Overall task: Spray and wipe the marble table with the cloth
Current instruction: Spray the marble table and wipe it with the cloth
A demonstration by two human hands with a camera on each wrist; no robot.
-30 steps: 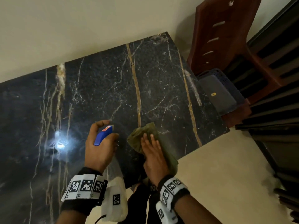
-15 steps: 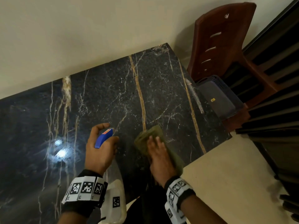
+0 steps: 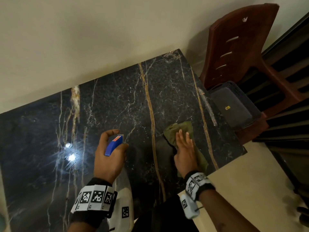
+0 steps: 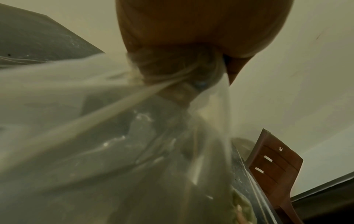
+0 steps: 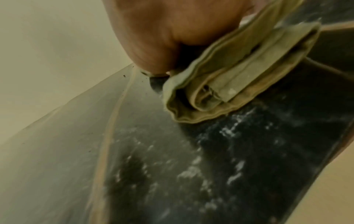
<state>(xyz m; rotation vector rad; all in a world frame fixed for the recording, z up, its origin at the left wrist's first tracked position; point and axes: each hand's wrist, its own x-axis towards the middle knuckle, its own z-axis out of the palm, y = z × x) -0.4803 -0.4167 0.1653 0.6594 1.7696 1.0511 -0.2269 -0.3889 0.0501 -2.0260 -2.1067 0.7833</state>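
Observation:
The black marble table (image 3: 117, 104) with gold and white veins fills the head view. My left hand (image 3: 108, 154) grips a spray bottle (image 3: 114, 144) with a blue head; its clear body (image 4: 114, 144) fills the left wrist view below the palm. My index finger curls over the top of the blue head. My right hand (image 3: 184, 148) lies flat, fingers straight, pressing an olive green cloth (image 3: 180, 129) onto the marble near the table's right front corner. In the right wrist view the folded cloth (image 5: 239, 75) sits under the palm on the marble (image 5: 191, 166).
A brown plastic chair (image 3: 242, 47) stands just past the table's right edge, with a dark basket (image 3: 234, 106) on its seat. A plain wall (image 3: 100, 39) runs along the table's far edge. Pale floor (image 3: 242, 190) lies at the front right. Lamp glare (image 3: 71, 156) marks the marble left.
My right hand has slid the cloth forward and to the right across the marble. The left hand with the bottle has kept about the same place.

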